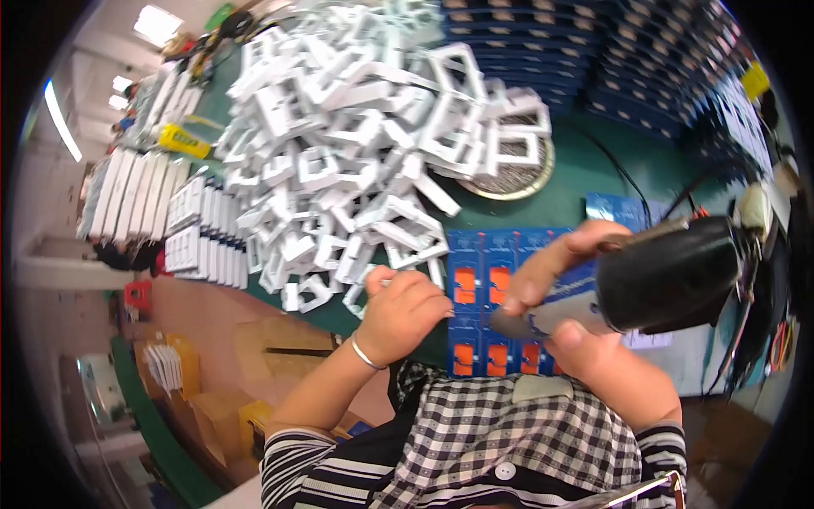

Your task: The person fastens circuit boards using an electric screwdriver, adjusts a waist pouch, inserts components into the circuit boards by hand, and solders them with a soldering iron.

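Note:
My right hand (577, 331) is wrapped round a thick power screwdriver (666, 276) with a black rear body and a grey-blue front. Its narrow nose points down and left over a blue panel (466, 329) set with rows of orange inserts (465, 286). At the panel's left edge my left hand (403, 307) is curled, its fingers bent inward, and what they hold, if anything, is hidden. Just beyond that hand lie white plastic frames (314, 293), the near edge of a big heap. The screwdriver and my right hand cover the panel's right part.
A round dish (500, 193) of small brownish pieces stands beyond the panel, partly under frames. Blue trays (526, 59) are stacked at the back right. Dark cables (623, 165) cross the green tabletop (585, 153). White stacked pieces (203, 225) stand at the left.

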Demonstrator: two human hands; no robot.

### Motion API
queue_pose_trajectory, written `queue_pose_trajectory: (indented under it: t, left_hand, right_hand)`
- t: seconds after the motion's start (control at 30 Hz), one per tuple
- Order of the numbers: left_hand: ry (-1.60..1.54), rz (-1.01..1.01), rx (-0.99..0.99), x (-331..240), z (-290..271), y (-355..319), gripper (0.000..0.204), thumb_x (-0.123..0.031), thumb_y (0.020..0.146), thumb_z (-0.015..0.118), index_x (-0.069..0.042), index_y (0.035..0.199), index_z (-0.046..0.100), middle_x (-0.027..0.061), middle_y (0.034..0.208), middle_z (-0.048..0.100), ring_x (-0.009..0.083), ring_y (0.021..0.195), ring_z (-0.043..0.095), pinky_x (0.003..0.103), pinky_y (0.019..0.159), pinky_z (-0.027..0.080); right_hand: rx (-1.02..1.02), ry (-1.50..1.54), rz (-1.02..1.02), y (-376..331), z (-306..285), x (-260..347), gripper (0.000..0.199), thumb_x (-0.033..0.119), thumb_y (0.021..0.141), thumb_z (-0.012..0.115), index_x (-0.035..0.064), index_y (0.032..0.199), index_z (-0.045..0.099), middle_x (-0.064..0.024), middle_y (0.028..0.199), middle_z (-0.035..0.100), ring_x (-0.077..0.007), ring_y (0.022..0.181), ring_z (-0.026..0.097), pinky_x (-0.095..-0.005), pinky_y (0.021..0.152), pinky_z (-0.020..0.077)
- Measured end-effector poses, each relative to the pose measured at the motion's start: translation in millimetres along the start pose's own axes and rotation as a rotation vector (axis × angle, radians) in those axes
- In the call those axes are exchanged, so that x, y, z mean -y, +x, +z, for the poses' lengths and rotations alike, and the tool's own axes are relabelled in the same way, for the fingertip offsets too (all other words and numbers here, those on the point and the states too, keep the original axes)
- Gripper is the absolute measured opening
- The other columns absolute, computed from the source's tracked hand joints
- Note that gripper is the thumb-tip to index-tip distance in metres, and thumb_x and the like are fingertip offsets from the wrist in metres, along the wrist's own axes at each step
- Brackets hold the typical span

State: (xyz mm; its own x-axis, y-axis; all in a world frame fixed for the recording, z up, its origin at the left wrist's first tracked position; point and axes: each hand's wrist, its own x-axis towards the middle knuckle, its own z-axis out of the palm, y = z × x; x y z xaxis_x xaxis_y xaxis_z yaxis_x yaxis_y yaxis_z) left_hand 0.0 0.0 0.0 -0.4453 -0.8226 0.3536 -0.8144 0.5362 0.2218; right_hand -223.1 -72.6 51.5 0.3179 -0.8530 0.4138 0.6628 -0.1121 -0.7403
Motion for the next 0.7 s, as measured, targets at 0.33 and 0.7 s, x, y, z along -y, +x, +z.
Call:
queue_pose_trajectory:
  t: [0.33, 0.7]
  left_hand:
    - [0.004, 0.004, 0.047, -13, -9, 7, 0.013, -0.017, 0.073, 0.067, -0.018, 0.083, 0.059, -0.0025, 0.092, 0.054, 0.0163, 0.096, 0.055, 0.039, 0.091, 0.034]
    - [-0.017, -0.041, -0.156, -22, 2, 6, 0.009, -0.016, 0.073, 0.064, -0.014, 0.082, 0.061, 0.0002, 0.095, 0.057, 0.0184, 0.093, 0.054, 0.039, 0.089, 0.037]
  right_hand:
    - [-0.162, -0.067, 0.05, 2, 13, 6, 0.067, 0.034, 0.075, 0.08, 0.0082, 0.119, 0.036, -0.0098, 0.078, 0.057, -0.0224, 0.063, 0.061, -0.035, 0.06, 0.0527]
    - [-0.216, -0.157, -0.046, 14, 15, 9, 0.066, 0.038, 0.076, 0.076, 0.0062, 0.117, 0.036, -0.009, 0.076, 0.054, -0.0204, 0.061, 0.059, -0.0326, 0.058, 0.0524]
